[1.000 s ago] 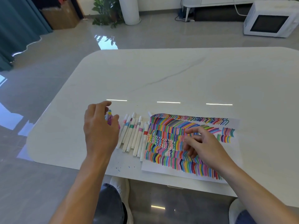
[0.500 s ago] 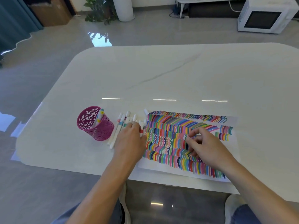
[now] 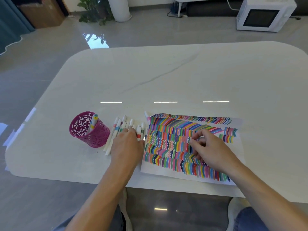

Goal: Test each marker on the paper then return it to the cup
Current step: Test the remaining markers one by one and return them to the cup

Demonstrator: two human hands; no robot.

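Risk: left grip (image 3: 128, 145) could nudge loose marker row (image 3: 116, 130) and roll some toward table (image 3: 183, 77) edge or under paper (image 3: 158, 171), or lift two at once. Cup (image 3: 90, 130), just left of left grip, one marker inside, may tip if knocked. Left grip: fingers over row, touching; whether one is pinched, cannot tell. Right grip (image 3: 211, 149): loosely curled, holding nothing, resting on paper.

The room was bright with even light. Three thin strips of glare crossed the glossy table (image 3: 166, 72), and a window's reflection shone on the floor (image 3: 95, 40) at upper left. Shadows under the left hand (image 3: 126, 147) and right hand (image 3: 211, 150) were faint. Wide-angle bending curved the table's edges; focus was sharp centrally, the right hand's fingertips slightly soft
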